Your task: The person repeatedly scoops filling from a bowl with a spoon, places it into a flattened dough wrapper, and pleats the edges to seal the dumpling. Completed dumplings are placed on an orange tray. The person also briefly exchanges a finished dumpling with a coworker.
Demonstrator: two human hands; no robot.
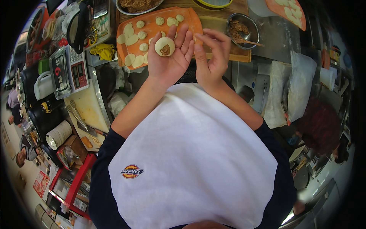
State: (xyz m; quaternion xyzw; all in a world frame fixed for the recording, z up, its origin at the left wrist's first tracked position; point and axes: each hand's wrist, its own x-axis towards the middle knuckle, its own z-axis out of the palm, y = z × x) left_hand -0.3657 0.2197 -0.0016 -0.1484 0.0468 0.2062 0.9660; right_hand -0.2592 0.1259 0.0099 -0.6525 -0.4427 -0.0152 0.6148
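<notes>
On the palm and fingers of my left hand lies a round piece of pale dough with brown minced filling showing on it. My right hand is just to the right, fingers apart and curved, holding nothing. Behind both hands is an orange tray bearing several small dough balls and flat dough rounds; my hands hide part of it. To the right stands a clear bowl of minced filling with a wooden utensil in it.
A large metal bowl of filling stands at the top. Another orange tray with dough pieces is at upper right. On the left are a digital scale, a yellow cloth and metal tongs. Other people show at both sides.
</notes>
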